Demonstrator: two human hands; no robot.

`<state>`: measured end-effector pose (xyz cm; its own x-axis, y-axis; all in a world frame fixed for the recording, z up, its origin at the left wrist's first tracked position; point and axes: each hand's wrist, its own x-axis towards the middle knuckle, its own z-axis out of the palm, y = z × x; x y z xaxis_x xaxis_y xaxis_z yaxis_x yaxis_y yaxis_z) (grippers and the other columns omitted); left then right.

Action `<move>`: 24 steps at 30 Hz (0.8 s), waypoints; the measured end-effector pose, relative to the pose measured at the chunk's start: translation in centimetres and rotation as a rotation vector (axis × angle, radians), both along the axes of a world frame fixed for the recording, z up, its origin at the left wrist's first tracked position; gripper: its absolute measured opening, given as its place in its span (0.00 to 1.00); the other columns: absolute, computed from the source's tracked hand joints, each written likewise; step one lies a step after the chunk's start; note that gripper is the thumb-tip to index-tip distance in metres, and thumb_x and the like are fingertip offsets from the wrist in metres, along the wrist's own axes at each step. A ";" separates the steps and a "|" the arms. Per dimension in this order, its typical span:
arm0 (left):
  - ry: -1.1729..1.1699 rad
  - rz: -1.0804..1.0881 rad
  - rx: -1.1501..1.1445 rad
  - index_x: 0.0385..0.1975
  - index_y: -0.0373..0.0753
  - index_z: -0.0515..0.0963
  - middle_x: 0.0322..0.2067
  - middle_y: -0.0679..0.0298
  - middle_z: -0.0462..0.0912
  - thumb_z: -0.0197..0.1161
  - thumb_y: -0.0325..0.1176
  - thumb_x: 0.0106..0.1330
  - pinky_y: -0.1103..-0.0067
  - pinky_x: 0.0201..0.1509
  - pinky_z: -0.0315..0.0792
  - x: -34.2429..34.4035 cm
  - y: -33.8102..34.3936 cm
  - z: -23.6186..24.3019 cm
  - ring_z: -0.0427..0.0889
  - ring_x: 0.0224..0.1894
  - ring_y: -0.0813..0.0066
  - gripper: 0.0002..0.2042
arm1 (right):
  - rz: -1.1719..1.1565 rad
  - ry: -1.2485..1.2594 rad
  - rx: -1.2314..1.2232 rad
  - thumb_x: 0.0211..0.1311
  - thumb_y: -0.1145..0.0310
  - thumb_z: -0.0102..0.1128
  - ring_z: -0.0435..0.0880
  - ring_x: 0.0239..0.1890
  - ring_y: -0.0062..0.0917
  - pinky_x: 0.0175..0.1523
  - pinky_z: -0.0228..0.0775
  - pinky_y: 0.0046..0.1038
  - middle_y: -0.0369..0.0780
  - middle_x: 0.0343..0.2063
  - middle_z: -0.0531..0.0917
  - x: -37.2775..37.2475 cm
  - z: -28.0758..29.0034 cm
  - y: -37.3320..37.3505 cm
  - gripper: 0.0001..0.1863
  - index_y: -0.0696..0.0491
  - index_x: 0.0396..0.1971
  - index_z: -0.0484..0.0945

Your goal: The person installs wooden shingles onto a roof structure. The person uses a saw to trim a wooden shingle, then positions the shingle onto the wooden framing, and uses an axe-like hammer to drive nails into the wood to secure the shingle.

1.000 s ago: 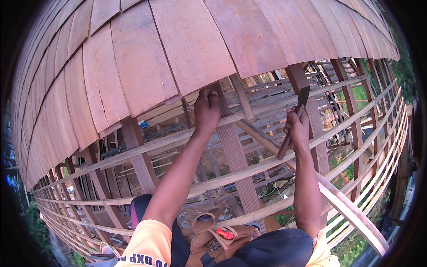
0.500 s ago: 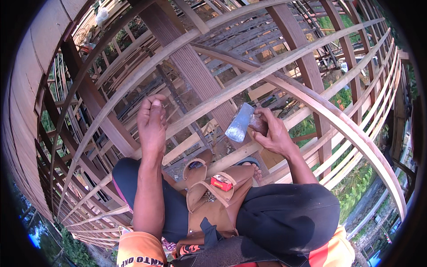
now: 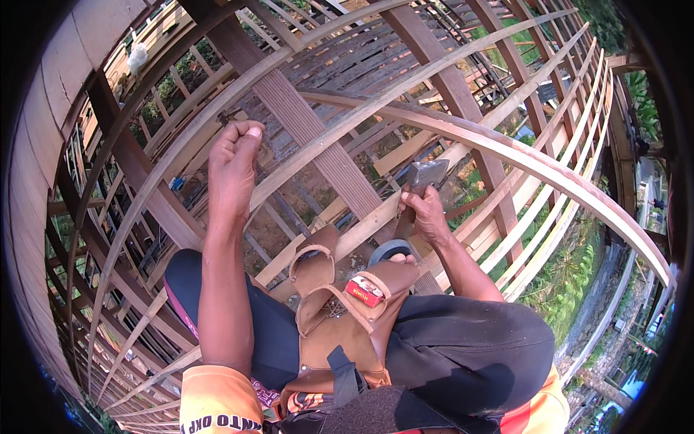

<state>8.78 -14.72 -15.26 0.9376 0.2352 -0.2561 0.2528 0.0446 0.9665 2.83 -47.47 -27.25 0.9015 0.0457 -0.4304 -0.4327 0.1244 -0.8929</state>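
"Left hand (image 3: 234, 159) and right hand (image 3: 429, 215) are both up in front, well apart. What does each one have?"

"The left one is curled up like a loose fist. A dark bit (image 3: 225, 118) shows by its fingers, but I can't tell if it holds that. The right one is wrapped around a hatchet (image 3: 428, 173), with the gray metal head poking up on top."

"So where is the hatchet?"

"Over on the right, above some wood strips (image 3: 405, 82). I can't tell if it touches any wood."

"How much is done?"

"Just part, I think. Flat boards (image 3: 42, 145) sit side by side along the left edge, so that bit looks covered. In the middle and on the right, long strips cross the dark beams (image 3: 311, 130) with no boards on top. You can see right through the gaps."

"So a lot looks bare?"

"Yes, most of what shows. I see no board in either hand. A brown pouch (image 3: 340, 353) sits near, with a red box (image 3: 363, 291) in one pocket."
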 end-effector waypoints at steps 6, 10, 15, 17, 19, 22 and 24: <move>-0.069 -0.028 0.014 0.39 0.36 0.78 0.24 0.79 0.68 0.57 0.33 0.72 0.85 0.26 0.53 1.5 0.1 -0.9 0.59 0.24 0.92 0.08 | 0.200 -0.202 -0.851 0.52 0.59 0.64 0.79 0.31 0.43 0.41 0.71 0.43 0.51 0.28 0.80 -2.8 0.8 2.5 0.18 0.62 0.27 0.75; -0.124 0.008 0.083 0.38 0.36 0.78 0.22 0.80 0.66 0.60 0.33 0.71 0.86 0.26 0.53 3.3 0.8 -2.0 0.58 0.23 0.93 0.07 | 0.487 -0.207 -1.258 0.55 0.49 0.60 0.85 0.39 0.48 0.45 0.76 0.47 0.54 0.35 0.83 -1.0 3.8 2.6 0.26 0.62 0.33 0.80; 0.015 -0.048 1.027 0.53 0.35 0.75 0.44 0.48 0.83 0.74 0.59 0.49 0.66 0.53 0.73 8.6 1.2 0.2 0.81 0.50 0.54 0.38 | 0.615 -0.292 -1.361 0.56 0.44 0.60 0.87 0.30 0.46 0.38 0.77 0.46 0.53 0.29 0.84 0.4 2.7 1.2 0.28 0.60 0.28 0.81; -0.004 -0.078 1.257 0.56 0.35 0.71 0.48 0.46 0.81 0.75 0.60 0.48 0.62 0.56 0.73 10.9 3.1 -0.1 0.80 0.52 0.50 0.42 | 0.684 -0.319 -1.346 0.58 0.43 0.60 0.87 0.29 0.45 0.37 0.77 0.45 0.52 0.25 0.85 0.6 3.5 2.0 0.29 0.59 0.27 0.83; 0.104 -0.305 1.431 0.63 0.36 0.63 0.58 0.41 0.72 0.75 0.62 0.45 0.54 0.59 0.72 13.5 3.4 -0.1 0.77 0.57 0.43 0.50 | 0.789 -0.242 -1.325 0.58 0.41 0.60 0.87 0.31 0.45 0.39 0.77 0.46 0.53 0.26 0.85 1.1 4.2 1.8 0.31 0.60 0.28 0.84; 0.011 -0.293 1.350 0.59 0.32 0.66 0.48 0.43 0.80 0.74 0.59 0.48 0.58 0.53 0.76 14.3 1.8 -1.4 0.82 0.50 0.47 0.45 | 0.926 -0.219 -1.249 0.58 0.38 0.60 0.87 0.33 0.46 0.41 0.77 0.46 0.53 0.26 0.85 2.0 5.0 0.5 0.33 0.60 0.28 0.84; 0.007 -0.276 1.246 0.56 0.33 0.69 0.43 0.45 0.82 0.67 0.51 0.58 0.59 0.48 0.77 14.5 1.0 -2.7 0.84 0.46 0.49 0.33 | 0.938 -0.194 -1.227 0.57 0.35 0.59 0.87 0.35 0.47 0.43 0.77 0.46 0.53 0.26 0.85 2.7 5.1 -0.8 0.35 0.59 0.28 0.85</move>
<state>23.25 -13.74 -17.97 0.9931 0.1172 -0.0084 0.1139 -0.9422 0.3151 5.55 -48.29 -22.15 0.7969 0.3242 -0.5097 0.1951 -0.9367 -0.2908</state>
